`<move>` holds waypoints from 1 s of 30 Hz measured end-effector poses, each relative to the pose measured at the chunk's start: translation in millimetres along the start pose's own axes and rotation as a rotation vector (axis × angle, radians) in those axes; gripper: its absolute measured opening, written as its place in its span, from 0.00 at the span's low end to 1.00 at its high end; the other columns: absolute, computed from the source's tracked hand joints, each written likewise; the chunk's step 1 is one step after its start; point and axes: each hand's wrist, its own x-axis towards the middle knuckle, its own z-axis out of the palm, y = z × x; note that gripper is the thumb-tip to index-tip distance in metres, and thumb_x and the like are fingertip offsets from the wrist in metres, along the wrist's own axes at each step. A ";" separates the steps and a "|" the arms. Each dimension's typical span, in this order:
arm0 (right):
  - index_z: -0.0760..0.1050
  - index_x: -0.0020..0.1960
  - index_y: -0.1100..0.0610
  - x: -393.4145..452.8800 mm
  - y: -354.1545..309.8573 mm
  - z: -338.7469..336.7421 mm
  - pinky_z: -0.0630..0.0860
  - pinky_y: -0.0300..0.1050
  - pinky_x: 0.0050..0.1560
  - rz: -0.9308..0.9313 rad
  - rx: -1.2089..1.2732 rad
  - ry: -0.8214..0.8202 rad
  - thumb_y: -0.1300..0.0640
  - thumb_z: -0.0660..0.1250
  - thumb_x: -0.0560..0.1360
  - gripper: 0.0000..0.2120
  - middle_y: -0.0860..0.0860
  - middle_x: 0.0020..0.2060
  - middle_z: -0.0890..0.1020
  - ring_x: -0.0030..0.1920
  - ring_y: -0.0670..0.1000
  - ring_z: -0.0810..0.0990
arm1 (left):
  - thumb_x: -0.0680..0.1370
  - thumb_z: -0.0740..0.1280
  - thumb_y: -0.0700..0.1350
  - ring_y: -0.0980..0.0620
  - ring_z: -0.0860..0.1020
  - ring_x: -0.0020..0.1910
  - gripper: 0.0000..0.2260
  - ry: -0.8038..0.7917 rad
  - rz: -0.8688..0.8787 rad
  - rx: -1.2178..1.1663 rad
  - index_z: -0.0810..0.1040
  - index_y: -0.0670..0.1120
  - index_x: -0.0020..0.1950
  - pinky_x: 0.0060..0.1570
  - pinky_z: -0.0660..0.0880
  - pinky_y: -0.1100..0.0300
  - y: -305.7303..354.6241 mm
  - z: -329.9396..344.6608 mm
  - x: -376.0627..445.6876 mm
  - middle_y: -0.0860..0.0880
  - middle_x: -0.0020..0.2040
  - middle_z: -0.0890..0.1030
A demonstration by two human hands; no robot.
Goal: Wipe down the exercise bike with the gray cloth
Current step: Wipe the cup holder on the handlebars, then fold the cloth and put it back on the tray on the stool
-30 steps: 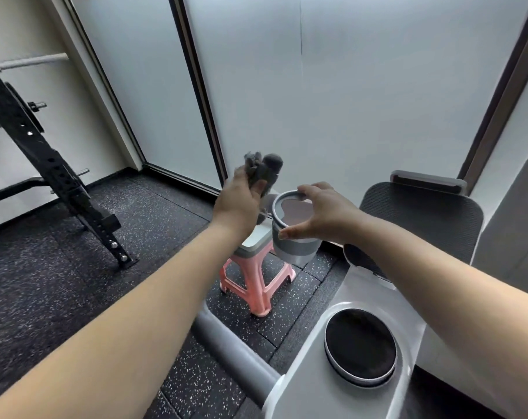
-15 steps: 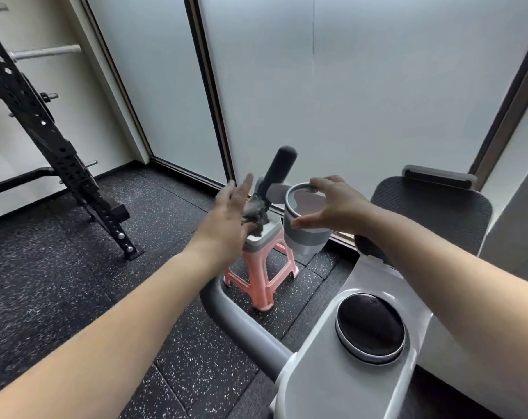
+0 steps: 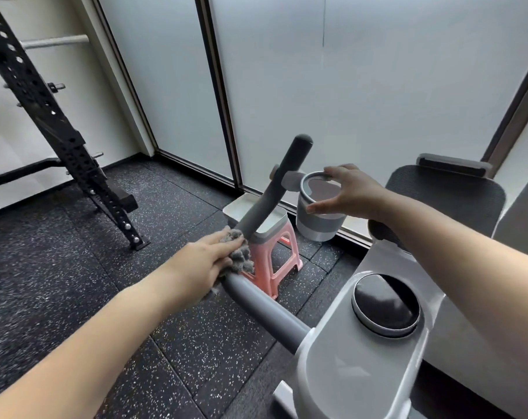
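The exercise bike (image 3: pixel 362 352) is occupying the lower right of the head view, its white body carrying a round black knob (image 3: pixel 385 303) and a gray handlebar (image 3: pixel 265 207) running out to the left and bending upward to a dark padded grip. The gray cloth (image 3: pixel 240 252) is lying bunched against the bend of that handlebar, pressed there by the left hand (image 3: pixel 196 264), which is curling around the bar with the fabric under its fingers and showing at their tips. The right hand (image 3: pixel 350 192) is reaching forward and resting with spread fingers on the rim of a gray cup holder (image 3: pixel 318 219) that is fixed to the upright part of the handlebar; the fingers are arching over the rim in a loose, wide grasp rather than clenching. Just behind the handlebar a pink stool (image 3: pixel 271 255) is standing on the speckled black floor (image 3: pixel 75 267), with a white tray (image 3: pixel 235 208) sitting on its top. A black mesh chair (image 3: pixel 447 192) is showing at the right edge, near the frosted glass panels (image 3: pixel 317 71). A black steel rack (image 3: pixel 60 125) is leaning across the left side, well apart from the bike.
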 end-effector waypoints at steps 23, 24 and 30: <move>0.79 0.48 0.61 -173.0 -85.0 8.3 0.80 0.52 0.51 -0.017 0.711 0.103 0.60 0.67 0.74 0.05 0.56 0.41 0.82 0.42 0.52 0.81 | 0.72 0.66 0.63 0.50 0.71 0.67 0.33 0.190 0.314 -0.695 0.58 0.60 0.74 0.67 0.69 0.50 88.3 -6.0 -62.9 0.49 0.72 0.68; 0.79 0.47 0.60 -182.4 -84.0 3.7 0.80 0.47 0.47 -0.046 0.716 0.120 0.61 0.66 0.75 0.04 0.53 0.40 0.83 0.41 0.50 0.81 | 0.70 0.66 0.65 0.49 0.73 0.66 0.34 0.144 0.282 -0.841 0.58 0.60 0.73 0.63 0.72 0.46 91.4 -7.6 -69.0 0.49 0.72 0.67; 0.75 0.45 0.56 -243.2 -85.8 -21.1 0.75 0.32 0.33 -0.159 0.791 0.150 0.67 0.62 0.76 0.07 0.48 0.36 0.80 0.33 0.39 0.79 | 0.70 0.71 0.46 0.45 0.81 0.53 0.27 -0.004 0.261 -0.953 0.69 0.52 0.68 0.52 0.80 0.54 118.1 -22.6 -105.6 0.40 0.54 0.80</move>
